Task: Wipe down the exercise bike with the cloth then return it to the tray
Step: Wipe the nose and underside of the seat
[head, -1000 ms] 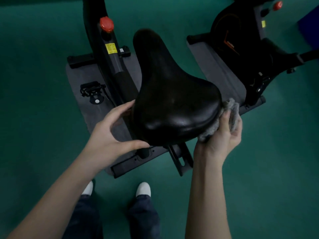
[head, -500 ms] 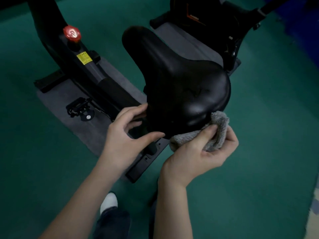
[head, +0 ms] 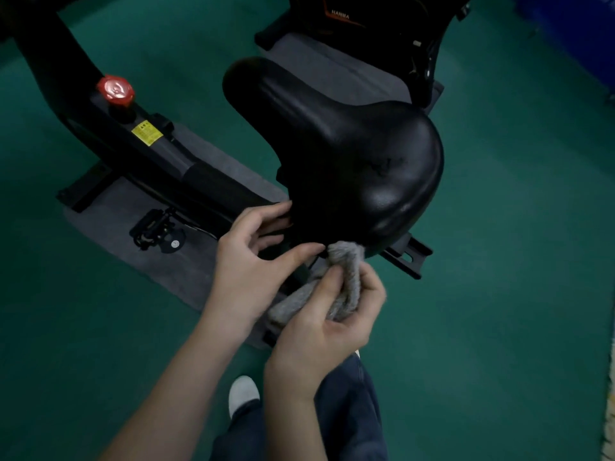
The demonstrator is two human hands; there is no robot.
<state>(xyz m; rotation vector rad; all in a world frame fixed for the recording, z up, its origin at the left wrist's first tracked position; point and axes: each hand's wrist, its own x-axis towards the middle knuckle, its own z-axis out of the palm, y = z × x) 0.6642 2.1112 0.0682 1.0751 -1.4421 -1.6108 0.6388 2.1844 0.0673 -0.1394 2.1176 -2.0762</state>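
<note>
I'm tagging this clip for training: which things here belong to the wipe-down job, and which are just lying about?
In the job:
- grey fluffy cloth, gripped by the right hand
- glossy black padded saddle, touched by the left hand
- black bike frame with red knob

Just there:
- second black exercise bike
- grey floor mat

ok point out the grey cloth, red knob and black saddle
grey fluffy cloth (head: 344,258), head view, bunched top end
red plastic knob (head: 115,89), head view, top face
black padded saddle (head: 349,144), head view, upper surface
</note>
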